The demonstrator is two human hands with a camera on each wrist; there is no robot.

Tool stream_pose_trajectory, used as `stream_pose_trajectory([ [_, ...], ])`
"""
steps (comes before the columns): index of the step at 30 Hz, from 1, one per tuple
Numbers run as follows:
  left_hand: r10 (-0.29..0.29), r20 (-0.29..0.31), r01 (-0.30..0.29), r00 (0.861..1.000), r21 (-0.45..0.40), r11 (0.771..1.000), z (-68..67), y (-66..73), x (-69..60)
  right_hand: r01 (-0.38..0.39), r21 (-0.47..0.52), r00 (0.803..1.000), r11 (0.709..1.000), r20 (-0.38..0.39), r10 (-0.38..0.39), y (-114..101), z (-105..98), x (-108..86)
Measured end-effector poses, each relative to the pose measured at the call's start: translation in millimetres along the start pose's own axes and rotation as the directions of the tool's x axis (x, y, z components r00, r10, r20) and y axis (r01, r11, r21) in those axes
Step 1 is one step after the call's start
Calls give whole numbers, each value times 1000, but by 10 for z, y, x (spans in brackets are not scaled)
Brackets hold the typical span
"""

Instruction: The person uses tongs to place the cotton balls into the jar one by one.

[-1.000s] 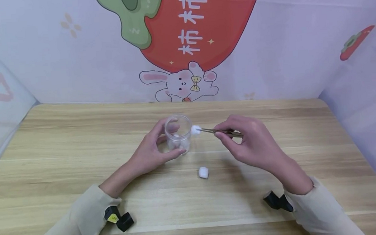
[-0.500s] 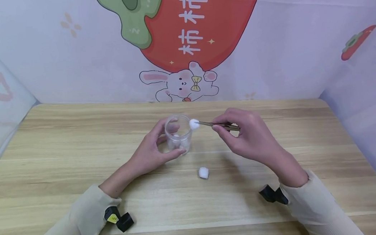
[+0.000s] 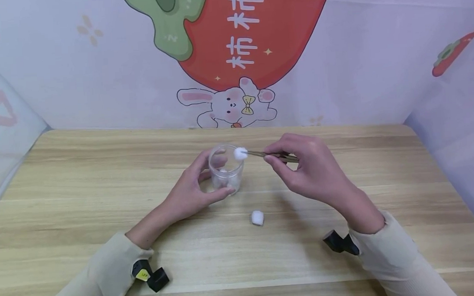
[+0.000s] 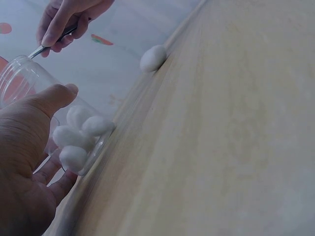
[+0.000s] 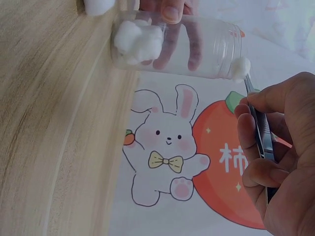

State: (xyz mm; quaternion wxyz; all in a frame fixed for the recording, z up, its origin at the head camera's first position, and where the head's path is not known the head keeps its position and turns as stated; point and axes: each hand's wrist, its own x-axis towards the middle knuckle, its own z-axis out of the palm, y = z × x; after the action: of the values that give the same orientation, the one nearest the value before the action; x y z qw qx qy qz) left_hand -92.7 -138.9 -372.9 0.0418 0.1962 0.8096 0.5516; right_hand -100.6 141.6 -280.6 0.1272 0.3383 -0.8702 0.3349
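A clear lidless jar [image 3: 227, 169] stands upright on the table, with my left hand [image 3: 190, 187] gripping it around the side. Several white cotton balls [image 4: 78, 129] lie at the bottom of the jar. My right hand [image 3: 313, 168] pinches metal tweezers [image 3: 280, 155], which point left. Between the tweezer tips is one cotton ball [image 3: 240, 153], level with the right side of the jar's mouth. In the right wrist view this cotton ball [image 5: 240, 69] is at the rim; whether it touches, I cannot tell. Another cotton ball [image 3: 257, 218] lies on the table in front of the jar.
The wooden table [image 3: 100, 174] carries all of this. A printed cloth backdrop [image 3: 338, 69] rises along its far edge and both sides. A black device [image 3: 150, 274] is on the left sleeve, another [image 3: 340, 242] on the right.
My right hand has moved left and slightly farther away, bringing the tweezers and their cotton ball from beside the jar to its rim. The left hand and jar have stayed put.
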Motion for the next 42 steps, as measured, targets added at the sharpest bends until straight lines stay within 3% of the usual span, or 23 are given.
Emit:
stream_pose_trajectory([
  [33, -7, -1, 7, 1000, 4, 1000, -3, -2, -2, 8, 52, 1000, 999, -1, -8, -45, 12, -36],
  [42, -2, -5, 2, 1000, -15, 1000, 5, -8, 1, -14, 15, 999, 1000, 37, 13, -30, 10, -36],
])
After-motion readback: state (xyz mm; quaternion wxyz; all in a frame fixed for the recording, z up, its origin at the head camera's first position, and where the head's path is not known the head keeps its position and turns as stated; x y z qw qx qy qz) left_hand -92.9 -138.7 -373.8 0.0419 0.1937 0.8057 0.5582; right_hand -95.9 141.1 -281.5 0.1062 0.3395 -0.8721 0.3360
